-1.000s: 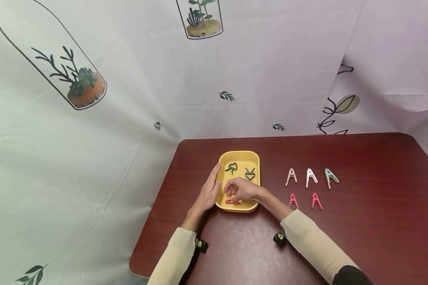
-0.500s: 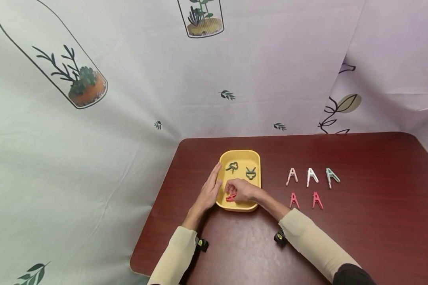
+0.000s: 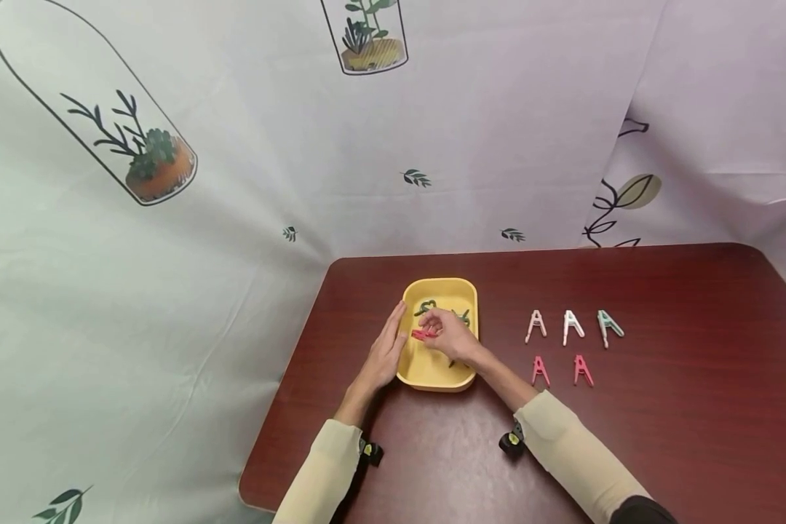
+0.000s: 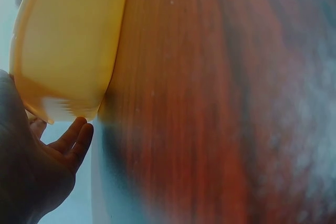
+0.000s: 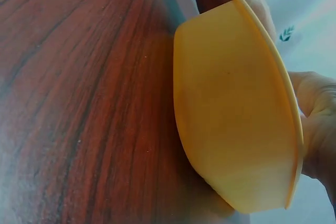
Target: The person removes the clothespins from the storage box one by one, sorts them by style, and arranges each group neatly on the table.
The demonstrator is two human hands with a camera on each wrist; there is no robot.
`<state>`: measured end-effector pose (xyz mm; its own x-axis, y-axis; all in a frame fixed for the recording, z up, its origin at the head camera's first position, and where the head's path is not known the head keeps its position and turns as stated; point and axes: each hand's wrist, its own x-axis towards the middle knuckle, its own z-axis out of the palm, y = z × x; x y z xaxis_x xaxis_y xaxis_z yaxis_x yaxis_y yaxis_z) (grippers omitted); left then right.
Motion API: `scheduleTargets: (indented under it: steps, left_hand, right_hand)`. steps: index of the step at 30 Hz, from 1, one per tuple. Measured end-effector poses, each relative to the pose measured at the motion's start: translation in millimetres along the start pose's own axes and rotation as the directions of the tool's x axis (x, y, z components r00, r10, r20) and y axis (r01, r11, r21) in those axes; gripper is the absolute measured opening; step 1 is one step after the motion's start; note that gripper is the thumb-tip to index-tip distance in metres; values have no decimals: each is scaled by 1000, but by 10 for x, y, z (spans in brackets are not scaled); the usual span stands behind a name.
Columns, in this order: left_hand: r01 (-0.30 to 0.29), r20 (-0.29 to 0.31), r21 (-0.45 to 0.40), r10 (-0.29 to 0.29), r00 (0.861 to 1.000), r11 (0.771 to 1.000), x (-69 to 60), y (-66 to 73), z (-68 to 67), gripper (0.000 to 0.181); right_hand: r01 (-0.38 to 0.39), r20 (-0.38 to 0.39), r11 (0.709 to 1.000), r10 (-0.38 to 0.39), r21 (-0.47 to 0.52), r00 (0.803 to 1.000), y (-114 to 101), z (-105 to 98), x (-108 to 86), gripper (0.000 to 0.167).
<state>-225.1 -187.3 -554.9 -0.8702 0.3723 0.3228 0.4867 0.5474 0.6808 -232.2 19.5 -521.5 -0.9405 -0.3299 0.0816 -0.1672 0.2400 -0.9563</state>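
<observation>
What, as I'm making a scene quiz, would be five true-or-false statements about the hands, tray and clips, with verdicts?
1. The right hand holds a red clip over the yellow tray. True.
2. The left hand grips a clip too. False: it holds no clip and touches the tray's side.
3. Two red clips lie on the table, in the nearer row. True.
4. The far row has only two clips. False: it has three, a pale pink one, a white one and a green one.
5. Green items lie in the tray. True.
</observation>
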Motion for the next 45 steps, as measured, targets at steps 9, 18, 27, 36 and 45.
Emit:
scheduleTargets:
  steps: [9,18,27,36,45]
  left_hand:
    - [-4,-3,10,4,1000,1000,-13,28,8,57]
    - [2,5,-3,-2,1000,1000,-5,27,-9,58]
    - [24,7,0,-24,1000,1000,-5,17,-6,57]
    - [8,3,9,-8,1000,1000,-9,25,1,57]
    - [2,-9,5,-2,1000,1000,-7,30,7,57]
  right_hand:
    - [123,-108,990,-116,66,987,-14,-83,24,32]
    - [185,-189,983,-178,21,966,-105,-281,5,32]
    - [214,-325,976,-188,45,927,-179,-534,-35,34]
    - [164,-414,985,-130,47,901,-149,-821,-189,33]
    - [177,-519,984,-140,23,844,-47,-1057,-398,37]
